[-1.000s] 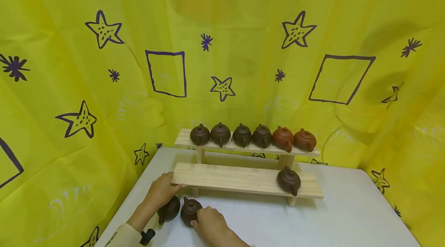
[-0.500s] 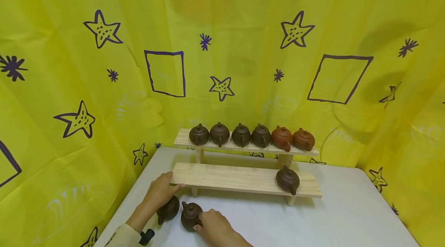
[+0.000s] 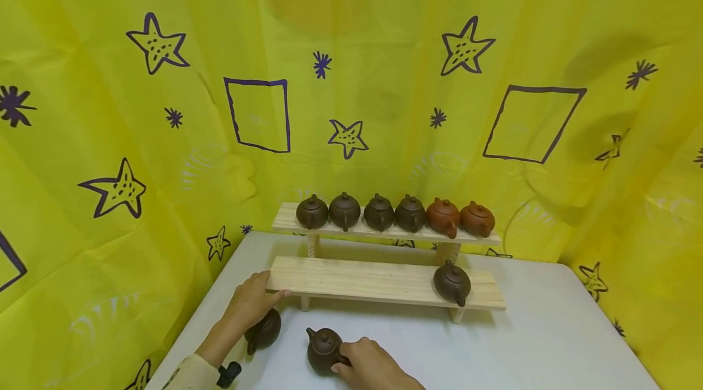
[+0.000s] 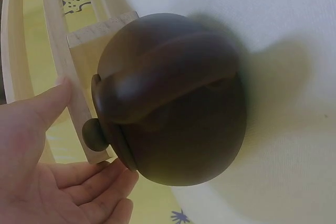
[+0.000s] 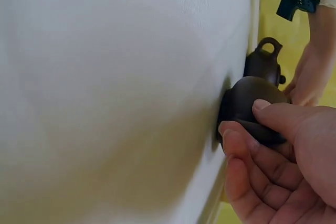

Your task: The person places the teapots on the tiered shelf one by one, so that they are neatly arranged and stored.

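My right hand pinches the handle of a dark brown teapot, low over the white table in front of the stand. The right wrist view shows the thumb and fingers closed at that teapot. At the left, my left hand grips the end of the lower wooden shelf, thumb along its front edge. Just below that hand stands another dark teapot, its lid knob close to the shelf end in the left wrist view. One dark teapot sits near the lower shelf's right end.
On the upper shelf stand several dark teapots and two reddish ones, a reddish teapot being rightmost. A yellow patterned curtain encloses the white table at the back and sides.
My right hand has moved right and toward me with the teapot, away from the teapot at the left. The left hand keeps its grip on the shelf end.
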Available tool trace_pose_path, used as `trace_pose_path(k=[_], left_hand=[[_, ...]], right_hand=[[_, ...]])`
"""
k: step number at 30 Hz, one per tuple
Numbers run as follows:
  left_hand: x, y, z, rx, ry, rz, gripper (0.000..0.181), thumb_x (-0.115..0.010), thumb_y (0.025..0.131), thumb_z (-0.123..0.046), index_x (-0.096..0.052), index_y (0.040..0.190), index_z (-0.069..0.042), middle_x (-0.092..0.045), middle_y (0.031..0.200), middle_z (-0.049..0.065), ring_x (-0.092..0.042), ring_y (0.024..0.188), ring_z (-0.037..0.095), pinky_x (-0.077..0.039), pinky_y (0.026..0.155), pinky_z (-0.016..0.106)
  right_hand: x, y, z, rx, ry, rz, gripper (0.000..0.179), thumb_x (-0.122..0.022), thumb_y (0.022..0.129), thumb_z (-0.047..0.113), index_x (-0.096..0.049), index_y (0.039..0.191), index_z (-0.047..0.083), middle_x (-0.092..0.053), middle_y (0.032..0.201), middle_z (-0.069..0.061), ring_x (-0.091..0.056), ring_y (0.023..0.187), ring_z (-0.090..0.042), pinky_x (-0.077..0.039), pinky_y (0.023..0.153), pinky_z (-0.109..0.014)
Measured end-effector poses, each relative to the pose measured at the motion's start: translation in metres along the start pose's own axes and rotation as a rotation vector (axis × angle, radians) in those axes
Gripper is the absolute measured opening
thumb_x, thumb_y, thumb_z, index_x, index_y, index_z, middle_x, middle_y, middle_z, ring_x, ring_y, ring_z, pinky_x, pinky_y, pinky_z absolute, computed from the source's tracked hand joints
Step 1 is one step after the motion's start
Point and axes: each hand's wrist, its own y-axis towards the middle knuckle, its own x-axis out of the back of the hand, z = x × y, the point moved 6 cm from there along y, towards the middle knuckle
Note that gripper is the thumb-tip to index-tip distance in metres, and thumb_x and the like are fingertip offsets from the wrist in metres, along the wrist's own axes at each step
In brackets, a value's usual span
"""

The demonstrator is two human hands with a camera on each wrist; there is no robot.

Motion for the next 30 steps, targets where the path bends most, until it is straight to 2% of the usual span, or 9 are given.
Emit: trace_pose_path(k=[5, 12, 17, 23, 30], left_hand=[[0.002, 0.000, 0.001, 0.000, 0.000, 0.002, 0.074, -0.079, 0.094, -0.039, -0.056, 0.140, 0.015, -0.066, 0.128, 0.032, -0.062, 0.123, 0.050, -0.047, 0.105, 0.065], [0.002, -0.001, 0.000, 0.010, -0.007, 0.013, 0.074, -0.079, 0.095, -0.039, -0.056, 0.141, 0.014, -0.065, 0.129, 0.031, -0.062, 0.123, 0.049, -0.046, 0.105, 0.064], [0.001, 0.000, -0.001, 0.014, -0.012, 0.011, 0.075, -0.079, 0.095, -0.039, -0.055, 0.141, 0.015, -0.064, 0.131, 0.032, -0.060, 0.126, 0.050, -0.044, 0.108, 0.065], [0.001, 0.000, 0.000, 0.024, -0.020, 0.017, 0.075, -0.078, 0.095, -0.040, -0.055, 0.142, 0.014, -0.063, 0.133, 0.033, -0.059, 0.128, 0.050, -0.043, 0.109, 0.066], [0.002, 0.000, -0.001, 0.019, -0.017, 0.017, 0.074, -0.078, 0.095, -0.040, -0.055, 0.141, 0.014, -0.064, 0.133, 0.032, -0.060, 0.127, 0.050, -0.044, 0.108, 0.066]], right_hand=[[0.016, -0.008, -0.006, 0.021, 0.033, -0.054, 0.019, -0.078, 0.097, 0.026, -0.072, 0.084, 0.014, -0.059, 0.069, 0.017, -0.044, 0.060, 0.006, -0.042, 0.056, -0.016], [0.058, -0.013, -0.009, 0.026, 0.105, -0.190, 0.018, -0.076, 0.098, 0.022, -0.070, 0.083, 0.014, -0.055, 0.065, 0.017, -0.041, 0.055, 0.006, -0.040, 0.049, -0.017], [0.087, -0.013, -0.015, -0.033, 0.101, -0.308, 0.023, -0.074, 0.100, 0.018, -0.066, 0.080, 0.012, -0.056, 0.060, 0.012, -0.041, 0.050, 0.004, -0.036, 0.045, -0.016], [0.107, -0.010, -0.031, -0.128, 0.084, -0.406, 0.034, -0.074, 0.100, 0.016, -0.056, 0.072, 0.013, -0.054, 0.056, 0.007, -0.042, 0.047, 0.000, -0.034, 0.044, -0.015], [0.121, -0.006, -0.051, -0.200, -0.017, -0.510, 0.047, -0.079, 0.095, 0.012, -0.044, 0.064, 0.015, -0.034, 0.056, 0.010, -0.034, 0.050, -0.005, -0.026, 0.047, -0.019]])
